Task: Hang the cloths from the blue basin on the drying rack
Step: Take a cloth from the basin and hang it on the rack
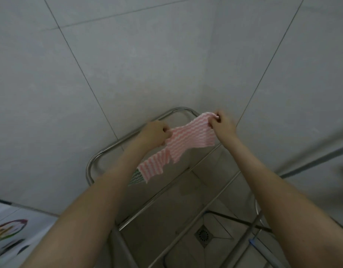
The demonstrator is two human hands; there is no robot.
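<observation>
Pink-and-white striped cloth (188, 140) held stretched between both hands, above far rails of drying rack (181, 109). Left hand (154, 135) at cloth's 9 o'clock edge, grip closed, pinching fabric. Right hand (222, 123) at cloth's 1 o'clock corner, grip closed, bunching fabric in curled fingers. Loose end droops toward 7 o'clock, past left wrist. Green striped cloth (136, 178) peeks out just under that end, beside left forearm. Floor drain (202, 234) below rack, 5 o'clock. Grey tiled wall (128, 64) behind.
</observation>
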